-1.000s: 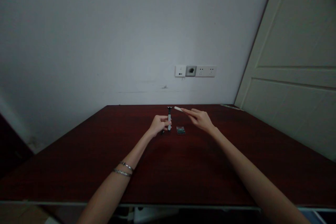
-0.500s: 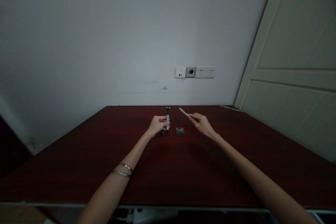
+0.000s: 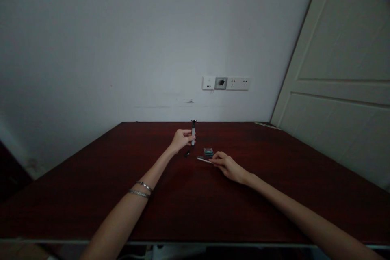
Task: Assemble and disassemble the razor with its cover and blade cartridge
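Note:
Upright in my left hand is a razor with a pale grey handle, a black neck and its head at the top; thumb and fingers close round the handle. My right hand pinches one end of a slim white stick-like piece, held nearly level low over the table, its exact kind too small to tell. Just beyond those fingers lies a small clear case with something teal inside. Below my left hand a small black piece rests on the table.
The dark red wooden table runs back to a pale wall. Sockets sit on that wall above the far edge. A cream panelled door stands along the right side.
My right hand has come down and toward me with the white piece, which has gone from slanting up to nearly level. My left hand has risen slightly with the razor, uncovering the black piece.

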Demonstrator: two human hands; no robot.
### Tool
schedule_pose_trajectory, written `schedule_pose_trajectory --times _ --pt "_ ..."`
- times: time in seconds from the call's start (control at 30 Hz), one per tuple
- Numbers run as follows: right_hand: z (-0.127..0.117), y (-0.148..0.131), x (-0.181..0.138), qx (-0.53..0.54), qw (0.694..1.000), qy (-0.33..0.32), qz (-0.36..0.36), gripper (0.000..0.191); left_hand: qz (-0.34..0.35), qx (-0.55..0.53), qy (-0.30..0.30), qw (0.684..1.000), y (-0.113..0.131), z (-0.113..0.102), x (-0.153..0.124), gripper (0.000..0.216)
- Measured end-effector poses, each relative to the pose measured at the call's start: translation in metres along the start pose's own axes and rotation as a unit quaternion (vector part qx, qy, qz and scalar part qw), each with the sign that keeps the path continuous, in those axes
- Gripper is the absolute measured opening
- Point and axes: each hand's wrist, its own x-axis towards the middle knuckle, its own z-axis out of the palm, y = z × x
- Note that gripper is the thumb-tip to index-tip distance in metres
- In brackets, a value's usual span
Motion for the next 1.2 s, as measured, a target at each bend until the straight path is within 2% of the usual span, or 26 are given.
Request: schedule_pose_trajectory --times 0.37,0.7,0.83,0.97,1.07,1.2 --pt "0.009 -0.009 0.000 -0.059 0.998 -0.015 -0.029 0.041 0.009 0.010 -0.014 1.000 -0.019 0.000 0.007 0.013" --pt "0.008 -0.013 -0.003 -0.063 0.997 -0.032 -0.029 0.044 -0.007 0.017 -0.010 1.000 -0.018 0.004 0.004 0.013" --pt "0.003 -0.001 0.008 -0.040 0.998 0.029 -0.025 0.038 -0.016 0.008 -0.007 1.000 -0.014 0.005 -0.001 0.014" --pt "-0.010 0.025 0.035 -0.040 0.994 0.099 0.001 0.029 -0.021 -0.004 -0.005 1.000 -0.014 0.006 -0.005 0.018" --pt "-0.016 0.042 0.055 -0.048 0.994 0.092 0.036 0.023 -0.019 -0.004 0.000 1.000 -0.018 0.006 -0.007 0.020" --pt "-0.011 0.052 0.066 -0.039 0.994 0.058 0.080 0.019 -0.016 -0.008 0.002 1.000 -0.024 0.006 -0.008 0.019"
